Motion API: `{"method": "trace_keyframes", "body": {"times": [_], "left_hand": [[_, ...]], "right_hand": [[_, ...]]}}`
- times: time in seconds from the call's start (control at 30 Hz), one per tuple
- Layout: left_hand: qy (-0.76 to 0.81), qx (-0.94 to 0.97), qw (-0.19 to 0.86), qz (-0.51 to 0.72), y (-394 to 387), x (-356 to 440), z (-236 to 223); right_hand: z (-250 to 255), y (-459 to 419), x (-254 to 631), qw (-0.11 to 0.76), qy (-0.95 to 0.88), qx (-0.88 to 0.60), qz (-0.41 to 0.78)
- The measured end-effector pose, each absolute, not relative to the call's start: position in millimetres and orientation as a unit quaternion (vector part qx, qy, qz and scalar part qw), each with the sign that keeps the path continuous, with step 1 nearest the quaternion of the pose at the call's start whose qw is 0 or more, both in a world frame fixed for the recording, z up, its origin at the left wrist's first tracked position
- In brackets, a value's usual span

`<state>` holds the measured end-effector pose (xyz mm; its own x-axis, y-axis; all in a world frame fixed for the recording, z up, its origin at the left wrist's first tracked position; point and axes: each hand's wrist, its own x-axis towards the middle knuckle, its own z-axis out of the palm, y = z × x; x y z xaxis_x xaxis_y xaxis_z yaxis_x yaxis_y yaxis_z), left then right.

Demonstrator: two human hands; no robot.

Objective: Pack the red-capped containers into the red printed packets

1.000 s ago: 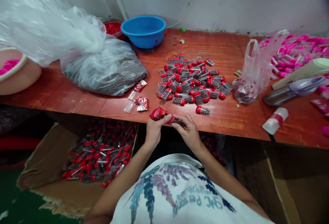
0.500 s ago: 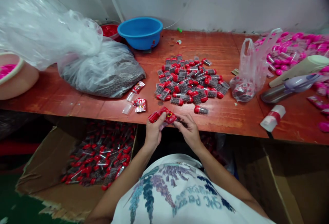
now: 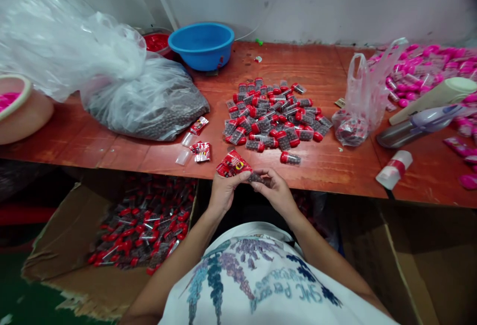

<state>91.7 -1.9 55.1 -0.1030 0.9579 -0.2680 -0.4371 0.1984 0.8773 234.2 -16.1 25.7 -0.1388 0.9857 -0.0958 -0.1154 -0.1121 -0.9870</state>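
My left hand (image 3: 222, 193) is closed with the thumb on top of a red printed wrapper (image 3: 233, 164) at the table's front edge. My right hand (image 3: 278, 193) pinches the near end of a small clear bottle of dark beads (image 3: 257, 178). The bottle meets the wrapper between my two hands; whether it is inside the wrapper I cannot tell. Just left of them lie more red printed wrappers (image 3: 202, 151) and clear empty tubes (image 3: 182, 157). Beyond my hands is a pile of red-capped bead bottles (image 3: 276, 116), with one loose bottle (image 3: 290, 158) nearer me.
A plastic bag of dark beads (image 3: 149, 109) and a blue basin (image 3: 203, 46) stand left. Right are a thin carrier bag (image 3: 350, 128), a tumbler (image 3: 398, 133), a white roll (image 3: 394, 170) and pink-capped bottles (image 3: 439, 66). Below, a cardboard box (image 3: 55, 245) holds red-capped bottles.
The red wrapper has been spread flatter and tilted up in my left hand. More of the bead bottle shows at my right fingers. The view has shifted slightly.
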Motion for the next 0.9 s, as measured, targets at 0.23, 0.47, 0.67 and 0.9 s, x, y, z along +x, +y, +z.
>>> {"method": "trace_keyframes", "body": {"times": [0.23, 0.47, 0.67, 0.9], "left_hand": [[0.468, 0.295, 0.660, 0.508, 2, 87, 63], [0.475, 0.263, 0.644, 0.539, 0, 95, 54], [0.465, 0.245, 0.642, 0.559, -3, 95, 46], [0.467, 0.253, 0.670, 0.518, 0, 92, 48]], "right_hand": [[28, -21, 232, 0.486, -0.400, -0.449, 0.634], [22, -24, 220, 0.536, -0.378, -0.468, 0.592], [25, -22, 226, 0.515, -0.443, -0.484, 0.551], [26, -16, 220, 0.522, -0.398, -0.469, 0.591]]}}
